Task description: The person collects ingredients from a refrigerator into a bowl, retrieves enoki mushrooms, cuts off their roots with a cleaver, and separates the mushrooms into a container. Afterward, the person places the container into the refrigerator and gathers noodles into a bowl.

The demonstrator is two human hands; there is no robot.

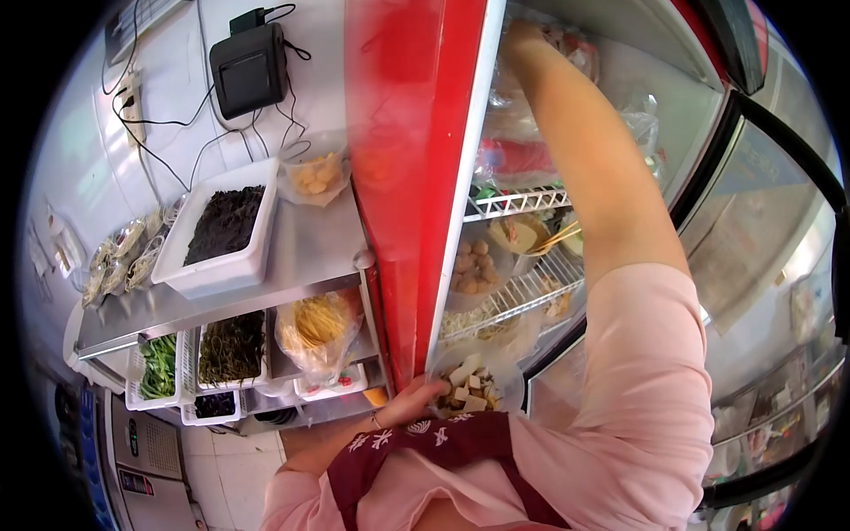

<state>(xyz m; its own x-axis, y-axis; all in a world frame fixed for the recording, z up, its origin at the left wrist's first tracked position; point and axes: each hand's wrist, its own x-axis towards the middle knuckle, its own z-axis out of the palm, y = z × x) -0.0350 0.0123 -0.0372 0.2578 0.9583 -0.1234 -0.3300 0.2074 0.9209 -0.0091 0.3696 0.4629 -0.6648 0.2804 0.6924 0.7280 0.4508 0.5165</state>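
1. Red refrigerator (416, 177): the right hand (524, 37) is raised among bagged packages (580, 60); its grip cannot be told.
2. Low at the opening, a clear bag of pale cubes (476, 389) is touched by the left hand (409, 403), its fingers partly hidden, grip uncertain.
3. The bag is best kept level throughout.

Upper wire shelf (518, 204), plastic bags (521, 161), lower wire shelf (531, 299), bagged brown balls (475, 266)
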